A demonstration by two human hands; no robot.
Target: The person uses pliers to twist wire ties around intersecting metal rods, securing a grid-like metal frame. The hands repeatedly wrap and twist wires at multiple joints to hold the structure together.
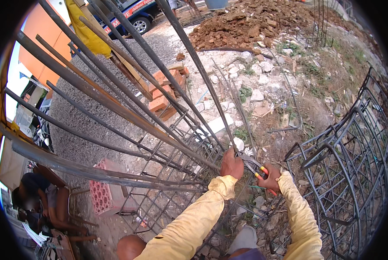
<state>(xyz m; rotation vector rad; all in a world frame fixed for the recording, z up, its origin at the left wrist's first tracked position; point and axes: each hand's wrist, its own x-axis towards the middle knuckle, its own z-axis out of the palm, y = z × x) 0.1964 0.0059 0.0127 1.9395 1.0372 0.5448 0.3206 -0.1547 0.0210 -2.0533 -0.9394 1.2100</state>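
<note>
My right hand (269, 177) is closed around the red-and-yellow handles of a pair of pliers (249, 161). Their metal jaws point left, towards my left hand (232, 165). That hand is closed at the lower part of an upright steel rebar (207, 84), its fingertips partly hidden. Below and left of it lies a rebar cage (159, 167) of long bars and square ties. Several thick bars fan out from this cage to the upper left. No tie wire can be made out between the hands.
Another rebar cage (337, 173) stands at my right. Orange bricks (163, 93) are stacked ahead, and a pink hollow block (105, 190) sits to the left. Gravel (72, 125), a soil heap (241, 28) and white rubble surround the work. A person (42, 199) sits at far left.
</note>
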